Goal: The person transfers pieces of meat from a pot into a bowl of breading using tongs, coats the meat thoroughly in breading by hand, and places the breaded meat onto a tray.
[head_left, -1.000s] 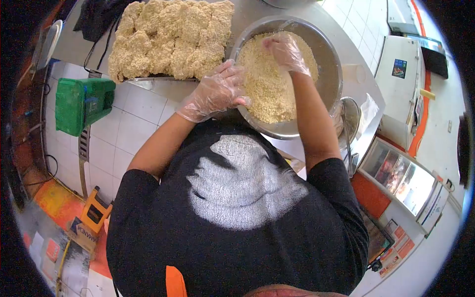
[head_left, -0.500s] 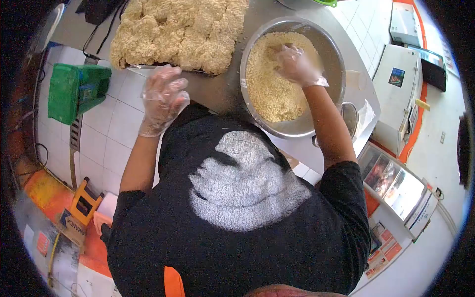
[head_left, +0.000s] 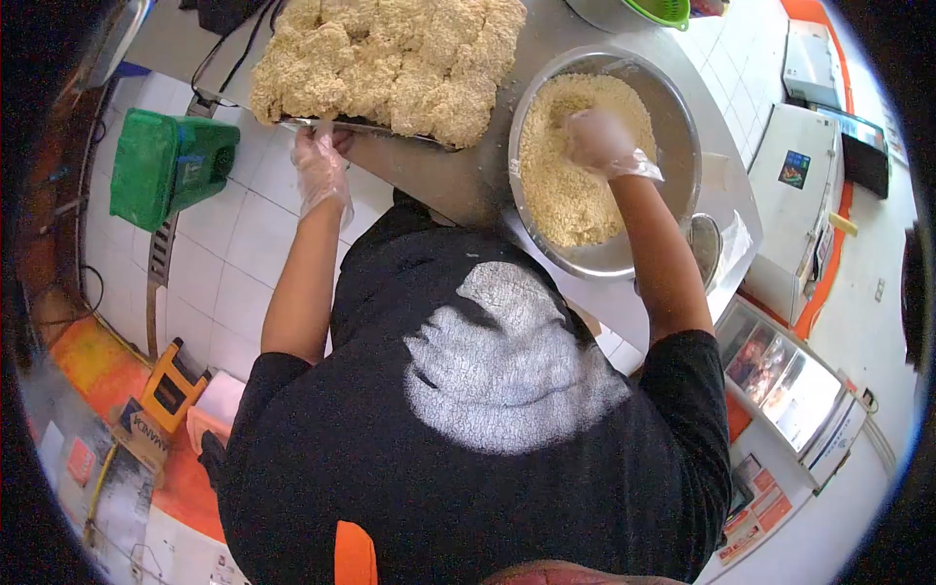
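Note:
My left hand, in a clear plastic glove, grips the near edge of a metal tray at its left part. Breaded pieces, coated in pale lumpy crumbs, are heaped on the tray and hide most of it. My right hand, gloved too, is down in the pale breading inside a large steel bowl. Motion blurs this hand, and its fingers are hidden in the crumbs. Whether it holds anything does not show.
Tray and bowl share a steel table. At the back stands another bowl with a green strainer. A small metal sieve lies right of the bowl, by my forearm. A green bin is left, beyond the table edge.
My left hand has gone from hovering open beside the tray to holding its edge. My right hand has stayed in the breading, moving. The whole view has shifted slightly.

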Action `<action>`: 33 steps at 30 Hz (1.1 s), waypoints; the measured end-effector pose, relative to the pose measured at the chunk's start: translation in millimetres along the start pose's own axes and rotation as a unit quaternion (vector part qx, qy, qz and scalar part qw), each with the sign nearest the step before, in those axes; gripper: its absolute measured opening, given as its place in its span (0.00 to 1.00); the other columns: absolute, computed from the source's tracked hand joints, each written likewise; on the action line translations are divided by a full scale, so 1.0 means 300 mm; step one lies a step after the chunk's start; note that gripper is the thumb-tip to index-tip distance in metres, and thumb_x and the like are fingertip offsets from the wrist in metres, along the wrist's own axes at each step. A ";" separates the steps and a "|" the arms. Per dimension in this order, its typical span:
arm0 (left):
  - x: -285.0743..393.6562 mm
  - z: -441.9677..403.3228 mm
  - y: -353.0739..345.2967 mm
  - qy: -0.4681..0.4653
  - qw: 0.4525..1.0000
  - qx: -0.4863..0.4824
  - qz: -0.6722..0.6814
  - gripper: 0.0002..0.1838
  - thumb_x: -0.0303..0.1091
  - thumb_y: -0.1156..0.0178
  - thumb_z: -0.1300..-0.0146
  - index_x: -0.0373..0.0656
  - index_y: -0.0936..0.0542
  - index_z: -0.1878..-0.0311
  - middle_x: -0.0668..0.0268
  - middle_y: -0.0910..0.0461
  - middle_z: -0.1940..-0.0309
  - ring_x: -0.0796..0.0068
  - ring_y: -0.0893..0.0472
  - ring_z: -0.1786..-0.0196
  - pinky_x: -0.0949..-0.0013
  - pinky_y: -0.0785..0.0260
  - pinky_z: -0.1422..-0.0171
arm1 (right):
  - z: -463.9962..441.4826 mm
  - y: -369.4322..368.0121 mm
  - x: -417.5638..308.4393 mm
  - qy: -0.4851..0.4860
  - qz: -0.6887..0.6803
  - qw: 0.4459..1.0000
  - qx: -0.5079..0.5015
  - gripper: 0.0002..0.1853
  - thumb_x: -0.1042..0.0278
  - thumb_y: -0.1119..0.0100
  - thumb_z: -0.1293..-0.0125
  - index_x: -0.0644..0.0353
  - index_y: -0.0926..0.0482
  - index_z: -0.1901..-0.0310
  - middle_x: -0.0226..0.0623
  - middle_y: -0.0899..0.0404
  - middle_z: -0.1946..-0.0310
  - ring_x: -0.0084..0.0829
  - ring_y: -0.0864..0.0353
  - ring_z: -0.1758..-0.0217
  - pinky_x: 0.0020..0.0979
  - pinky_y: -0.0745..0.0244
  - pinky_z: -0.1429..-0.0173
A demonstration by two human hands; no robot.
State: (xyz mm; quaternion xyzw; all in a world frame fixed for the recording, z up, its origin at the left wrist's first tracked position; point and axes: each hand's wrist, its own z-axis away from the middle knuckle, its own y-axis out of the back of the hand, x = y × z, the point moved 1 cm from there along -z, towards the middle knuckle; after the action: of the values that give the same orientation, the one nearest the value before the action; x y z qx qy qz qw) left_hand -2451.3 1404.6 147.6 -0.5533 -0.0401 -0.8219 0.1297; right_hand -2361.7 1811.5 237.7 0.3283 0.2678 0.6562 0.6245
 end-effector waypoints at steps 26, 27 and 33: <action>0.123 -0.328 0.047 -0.104 0.949 -0.092 -0.283 0.29 0.49 0.41 0.22 0.39 0.27 0.28 0.59 0.14 0.50 0.70 0.15 0.53 0.67 0.25 0.42 | 0.630 0.324 -0.008 -0.301 -0.291 0.854 0.310 0.37 0.69 0.28 0.39 0.47 0.25 0.26 0.41 0.12 0.44 0.37 0.10 0.44 0.37 0.17 0.38; 0.108 -0.320 0.076 -0.136 0.938 -0.053 -0.313 0.28 0.49 0.41 0.22 0.38 0.27 0.29 0.58 0.14 0.49 0.69 0.14 0.52 0.66 0.24 0.43 | 0.631 0.328 -0.009 -0.315 -0.309 0.835 0.327 0.32 0.69 0.28 0.38 0.49 0.21 0.29 0.43 0.12 0.44 0.36 0.11 0.43 0.38 0.18 0.36; -0.022 -0.356 0.095 -0.081 0.993 0.054 0.063 0.26 0.51 0.50 0.18 0.34 0.26 0.37 0.54 0.16 0.48 0.61 0.14 0.49 0.61 0.21 0.42 | 0.610 0.294 0.023 -0.238 -0.306 0.848 0.363 0.25 0.68 0.29 0.36 0.52 0.15 0.36 0.44 0.12 0.44 0.36 0.11 0.42 0.37 0.19 0.34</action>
State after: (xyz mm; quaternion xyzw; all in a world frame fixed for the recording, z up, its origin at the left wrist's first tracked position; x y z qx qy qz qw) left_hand -2537.6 1356.1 98.3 -0.6119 -0.0601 -0.7609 0.2075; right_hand -2278.4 1800.8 422.7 0.5789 0.4166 0.1899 0.6747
